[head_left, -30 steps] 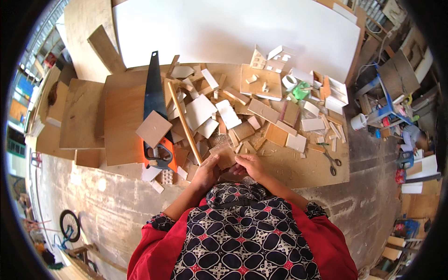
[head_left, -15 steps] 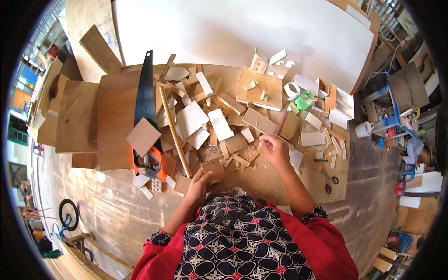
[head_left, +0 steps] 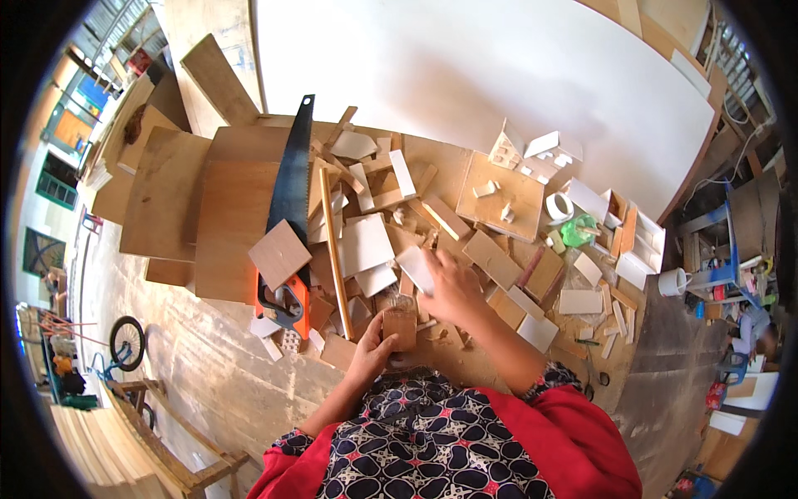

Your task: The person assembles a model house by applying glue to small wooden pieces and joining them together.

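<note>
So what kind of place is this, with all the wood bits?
Probably a woodworking or model-making workshop. A handsaw lies on plywood boards, cut wood scraps cover the floor, and the left hand holds a small wooden block while the right hand reaches among the pieces.

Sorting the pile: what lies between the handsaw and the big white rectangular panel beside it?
In the head view, a long thin wooden strip lies between the black-bladed, orange-handled handsaw and the white rectangular panel, running lengthwise beside the blade.

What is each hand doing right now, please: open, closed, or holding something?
Left hand: closed on a small brown wooden block, held upright.
Right hand: closed on a pale flat offcut over the scrap pile.
</note>
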Action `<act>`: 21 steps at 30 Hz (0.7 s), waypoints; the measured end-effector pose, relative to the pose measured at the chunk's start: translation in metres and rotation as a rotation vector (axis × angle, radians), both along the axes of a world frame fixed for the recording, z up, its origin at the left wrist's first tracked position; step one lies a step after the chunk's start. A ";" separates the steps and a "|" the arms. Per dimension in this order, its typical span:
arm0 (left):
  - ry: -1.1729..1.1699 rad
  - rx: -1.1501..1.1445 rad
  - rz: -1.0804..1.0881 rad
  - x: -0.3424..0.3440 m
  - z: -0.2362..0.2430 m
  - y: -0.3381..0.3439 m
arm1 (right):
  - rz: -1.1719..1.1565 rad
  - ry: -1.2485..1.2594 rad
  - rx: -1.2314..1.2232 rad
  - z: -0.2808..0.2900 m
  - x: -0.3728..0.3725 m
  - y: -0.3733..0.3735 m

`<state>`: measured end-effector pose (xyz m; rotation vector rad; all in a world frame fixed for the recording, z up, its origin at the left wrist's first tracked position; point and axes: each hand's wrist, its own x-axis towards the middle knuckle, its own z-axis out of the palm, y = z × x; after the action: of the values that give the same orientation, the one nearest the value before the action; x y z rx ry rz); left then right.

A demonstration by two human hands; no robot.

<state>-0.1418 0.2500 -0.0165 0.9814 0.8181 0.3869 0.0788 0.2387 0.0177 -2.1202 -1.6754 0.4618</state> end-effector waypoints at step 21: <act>0.088 0.188 -0.112 -0.001 -0.008 0.003 | 0.042 0.090 0.137 0.019 0.074 -0.001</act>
<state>-0.1427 0.2534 -0.0243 1.2204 0.8123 0.3304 0.1527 0.2382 0.0362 -1.9420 -1.6547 0.4352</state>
